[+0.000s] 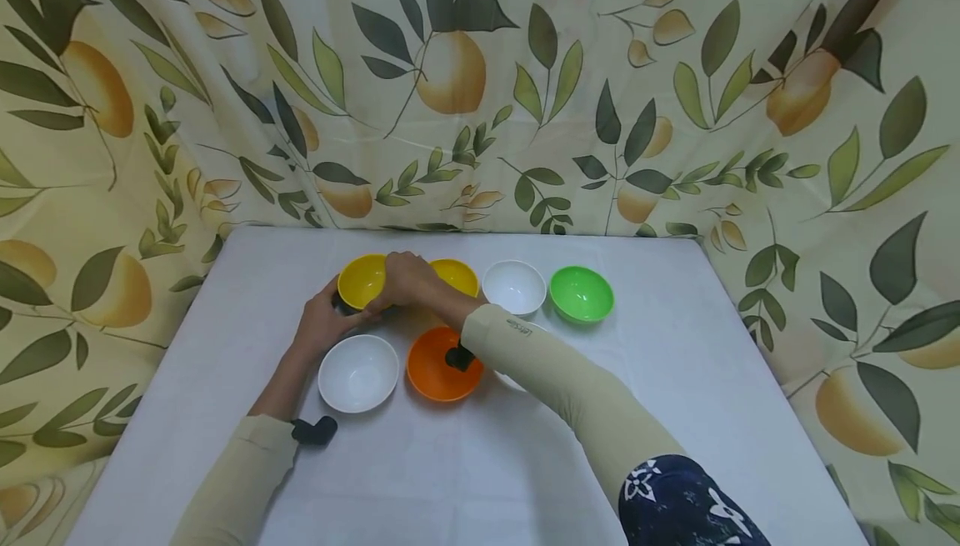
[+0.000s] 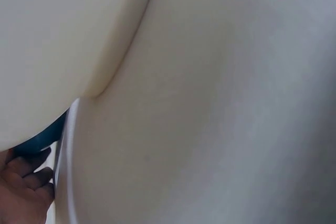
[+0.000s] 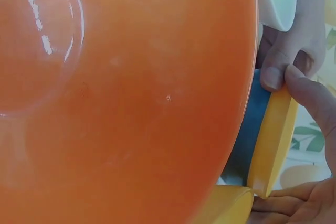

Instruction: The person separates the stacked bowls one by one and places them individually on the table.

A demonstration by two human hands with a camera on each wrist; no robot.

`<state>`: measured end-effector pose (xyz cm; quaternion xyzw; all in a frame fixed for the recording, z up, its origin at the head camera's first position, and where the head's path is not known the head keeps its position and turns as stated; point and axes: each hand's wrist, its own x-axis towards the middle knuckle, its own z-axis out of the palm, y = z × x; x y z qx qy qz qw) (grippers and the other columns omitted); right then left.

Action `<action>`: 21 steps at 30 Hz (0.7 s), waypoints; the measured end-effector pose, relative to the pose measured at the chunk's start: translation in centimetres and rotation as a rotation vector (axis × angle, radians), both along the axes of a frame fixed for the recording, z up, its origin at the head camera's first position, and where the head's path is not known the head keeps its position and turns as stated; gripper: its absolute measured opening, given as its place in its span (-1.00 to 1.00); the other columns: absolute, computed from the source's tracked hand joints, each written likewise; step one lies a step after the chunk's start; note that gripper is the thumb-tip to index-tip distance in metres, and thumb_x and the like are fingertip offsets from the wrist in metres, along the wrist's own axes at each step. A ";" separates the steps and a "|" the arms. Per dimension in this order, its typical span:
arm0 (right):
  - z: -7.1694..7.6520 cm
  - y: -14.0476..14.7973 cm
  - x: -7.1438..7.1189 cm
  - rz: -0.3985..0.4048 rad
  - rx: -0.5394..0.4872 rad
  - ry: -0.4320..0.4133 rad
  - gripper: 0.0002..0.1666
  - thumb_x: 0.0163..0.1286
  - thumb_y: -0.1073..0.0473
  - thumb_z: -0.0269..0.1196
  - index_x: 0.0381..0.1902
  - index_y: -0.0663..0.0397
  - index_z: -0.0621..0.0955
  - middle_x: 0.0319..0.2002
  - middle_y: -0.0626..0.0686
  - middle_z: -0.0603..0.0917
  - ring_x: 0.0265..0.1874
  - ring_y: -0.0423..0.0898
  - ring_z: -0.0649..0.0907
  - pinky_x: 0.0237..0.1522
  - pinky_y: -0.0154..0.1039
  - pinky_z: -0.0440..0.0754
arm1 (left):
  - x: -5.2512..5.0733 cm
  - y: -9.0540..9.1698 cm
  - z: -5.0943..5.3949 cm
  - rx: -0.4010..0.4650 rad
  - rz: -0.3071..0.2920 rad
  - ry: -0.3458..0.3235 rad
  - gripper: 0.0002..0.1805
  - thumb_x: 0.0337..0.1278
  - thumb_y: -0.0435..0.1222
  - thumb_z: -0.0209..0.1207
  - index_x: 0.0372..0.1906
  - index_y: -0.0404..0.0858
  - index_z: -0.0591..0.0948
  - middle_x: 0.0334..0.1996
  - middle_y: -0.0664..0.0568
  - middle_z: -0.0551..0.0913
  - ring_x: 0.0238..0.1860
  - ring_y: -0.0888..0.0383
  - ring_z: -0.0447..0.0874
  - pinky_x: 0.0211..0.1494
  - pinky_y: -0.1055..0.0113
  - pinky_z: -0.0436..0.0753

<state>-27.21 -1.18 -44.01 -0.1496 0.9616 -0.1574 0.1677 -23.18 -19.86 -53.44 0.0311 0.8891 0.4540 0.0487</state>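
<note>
A yellow bowl [image 1: 360, 281] sits stacked in a dark blue bowl [image 3: 249, 129] at the back left of the table. My left hand [image 1: 324, 321] grips the blue bowl from the left, its thumb by the rim in the right wrist view. Its fingers [image 2: 26, 174] curl against the blue bowl's underside in the left wrist view. My right hand [image 1: 408, 281] reaches across and holds the yellow bowl by its right side, thumb and fingers spread along the rim. Both hands almost meet at the front of the stack. The blue bowl is mostly hidden in the head view.
In front stand a white bowl [image 1: 358, 373] and an orange bowl [image 1: 431, 375]; another white bowl [image 1: 510, 381] is mostly behind my right forearm. Along the back row are a second yellow bowl [image 1: 459, 275], a white bowl [image 1: 513, 286] and a green bowl [image 1: 582, 294]. A patterned curtain [image 1: 525, 112] hangs behind.
</note>
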 end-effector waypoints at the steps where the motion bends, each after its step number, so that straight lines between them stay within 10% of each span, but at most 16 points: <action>1: -0.1 -0.1 0.0 -0.001 -0.005 0.000 -0.10 0.02 -0.30 0.66 0.14 0.05 0.53 -0.20 -0.03 0.60 -0.20 -0.06 0.58 -0.14 -0.25 0.60 | 0.1 -0.1 0.1 -0.002 0.005 -0.002 0.17 0.09 0.12 0.53 0.66 -0.25 0.17 0.57 -0.26 0.28 0.59 -0.26 0.15 0.62 -0.23 0.12; 21: 2.8 1.6 1.7 0.073 -0.134 0.071 0.00 -0.01 -0.30 0.66 0.19 0.10 0.48 -0.14 0.00 0.61 -0.20 -0.08 0.62 -0.18 -0.31 0.63 | 0.4 -0.3 0.4 0.015 0.012 0.010 0.02 0.05 0.13 0.55 0.51 -0.23 0.36 0.41 -0.26 0.50 0.45 -0.27 0.37 0.57 -0.28 0.23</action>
